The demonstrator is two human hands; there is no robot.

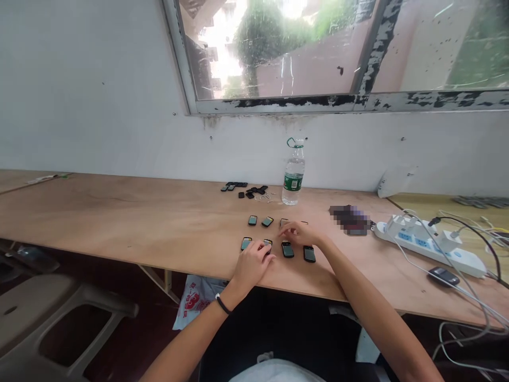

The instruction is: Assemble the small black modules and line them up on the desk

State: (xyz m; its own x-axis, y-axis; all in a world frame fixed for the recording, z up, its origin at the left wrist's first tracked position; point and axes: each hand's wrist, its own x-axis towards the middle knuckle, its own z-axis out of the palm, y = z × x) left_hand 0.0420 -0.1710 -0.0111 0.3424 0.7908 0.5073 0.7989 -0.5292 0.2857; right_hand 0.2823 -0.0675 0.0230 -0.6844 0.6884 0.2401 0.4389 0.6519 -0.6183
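Small black rectangular devices with grey screens lie in two rows on the table. My left hand [252,264] is closed around the sides of one device [268,243] in the near row, fingers on its left and thumb below right. Left of it lies another device [246,243]. My right hand [298,232] hovers between the rows, its fingers bent together in a pinch; whatever is between the fingertips is too small to make out. It partly covers a far-row device [283,222]. Below it are two near-row devices, one dark-screened [287,249] and one at the right end [309,253].
Behind the rows stand a water bottle [293,180], a pile of black pieces [256,191] and more devices [234,185]. To the right are a blurred dark item [350,219], a white power strip [433,249] with cables and a black mouse-like object [444,276]. A stool [51,318] stands left.
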